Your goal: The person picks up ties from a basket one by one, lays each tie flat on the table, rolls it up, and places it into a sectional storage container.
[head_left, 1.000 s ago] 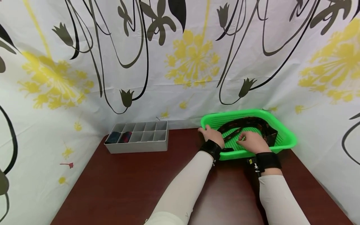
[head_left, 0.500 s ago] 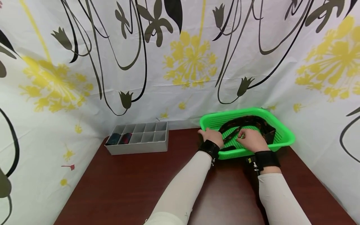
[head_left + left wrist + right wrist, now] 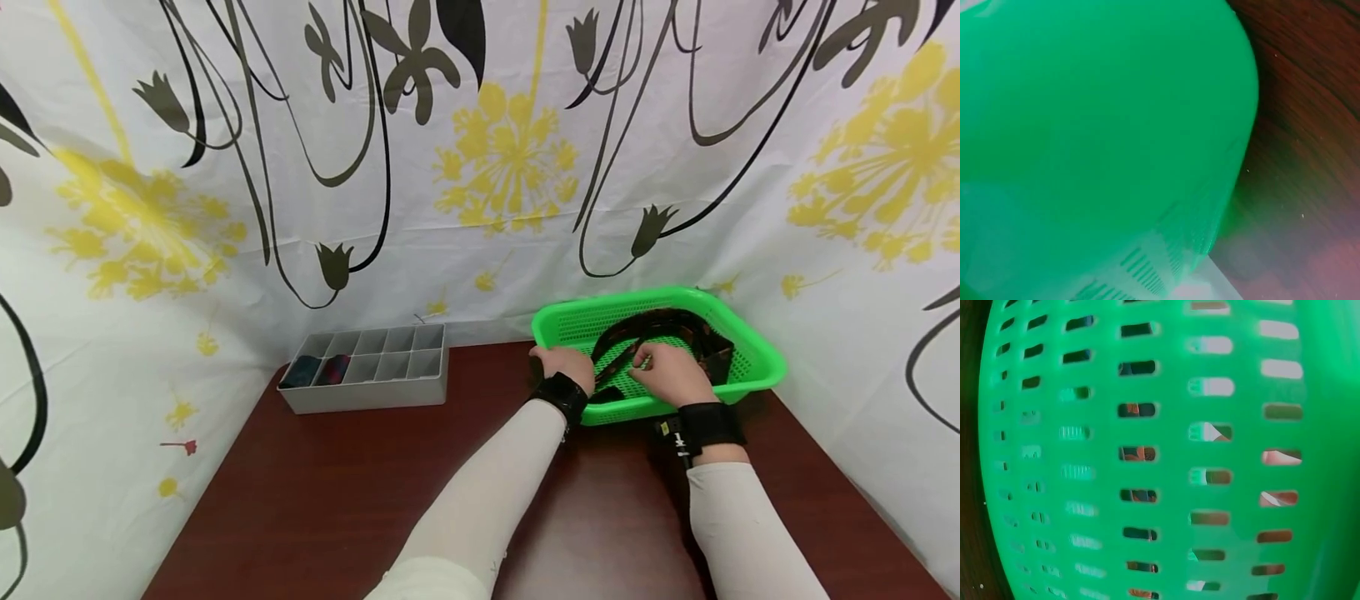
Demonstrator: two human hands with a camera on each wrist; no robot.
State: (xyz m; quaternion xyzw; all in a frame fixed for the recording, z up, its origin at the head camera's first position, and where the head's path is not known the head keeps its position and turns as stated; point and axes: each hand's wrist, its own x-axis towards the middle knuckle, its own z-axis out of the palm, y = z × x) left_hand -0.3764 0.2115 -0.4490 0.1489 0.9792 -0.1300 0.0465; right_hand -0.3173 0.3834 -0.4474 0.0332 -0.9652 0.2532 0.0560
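A long dark necktie [image 3: 670,319] with a reddish-brown pattern lies curved in a green perforated basket [image 3: 761,371]. Its wide end is at the right, and a narrower strand slants between my hands. At the basket's left end my left hand [image 3: 566,367] grips the necktie where the strands come together; its fingertips are hidden below the hand. My right hand [image 3: 671,371] reaches over the near rim, thumb and forefinger curled together beside the narrow strand, pinching it. A dark tail piece [image 3: 607,394] shows near the front wall. Both wrist views are mostly filled by green basket wall [image 3: 1172,434].
To the left stands a grey compartment box [image 3: 401,392] with a dark blue-green roll [image 3: 302,371] and a red-and-blue roll [image 3: 334,369] in two front cells. Both it and the basket rest on a dark red-brown table [image 3: 360,483], before a flower-printed cloth [image 3: 480,167].
The left bend of the necktie has shifted slightly right, and less of the dark tail piece shows beside my left hand. My right hand stays almost still.
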